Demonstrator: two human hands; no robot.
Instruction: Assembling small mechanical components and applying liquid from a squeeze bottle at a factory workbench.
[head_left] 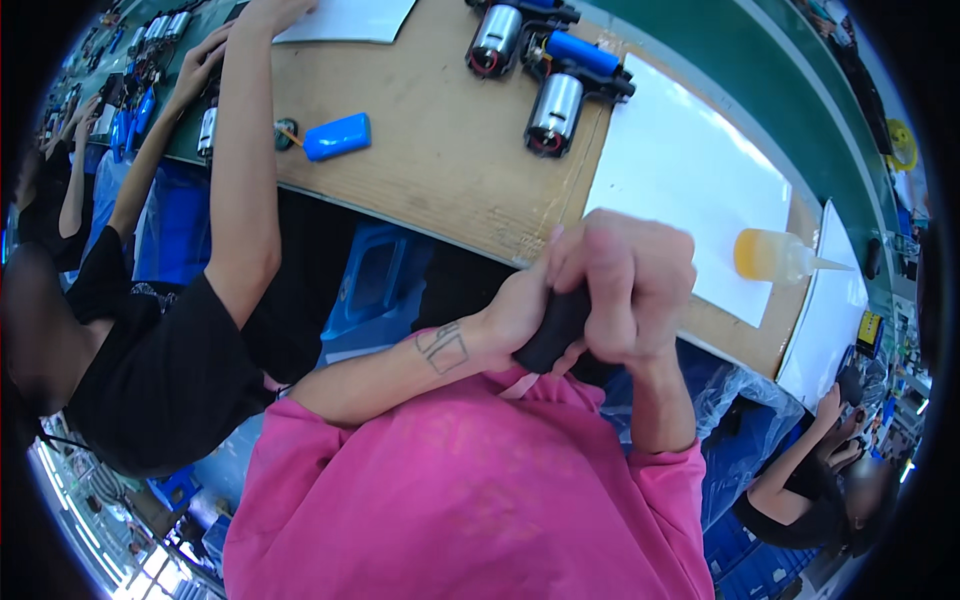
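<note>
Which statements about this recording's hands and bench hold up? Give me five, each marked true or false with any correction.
1. The left hand and right hand both grip a black part. True.
2. The nozzle bottle contains blue liquid. False: its contents look amber-yellow.
3. The blue battery pack lies left of the silver motor nearest the hands. True.
4. That motor lies underneath the long white sheet. False: it is uncovered, to the left of that sheet.
5. The person wears a pink top. True.
</note>
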